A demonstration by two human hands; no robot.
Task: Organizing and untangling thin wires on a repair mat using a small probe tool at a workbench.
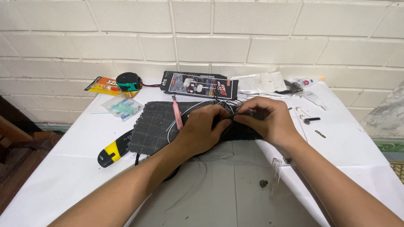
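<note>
Right now both hands meet over a dark checked cloth [155, 126] spread on the desk [63, 168], which is covered in white. The left hand [202, 128] is clenched around a bundle of thin white and black wires [198, 107], and the right hand [267, 120] pinches a small dark part [246, 113] at the same spot, fingertips of the two almost touching. What exactly the part is cannot be told, since the fingers hide most of it. The wires loop out over the cloth beside a pink tool [177, 113]. Judging by that, the work looks mid-way: the wires are gathered and gripped but loose loops remain, and small bits [309, 120] lie unused to the right. A yellow-and-black cutter [111, 153] lies untouched at the cloth's left edge. Further back sit a flat black package [198, 85], a green tape measure [128, 81] and a glue packet [105, 86].
</note>
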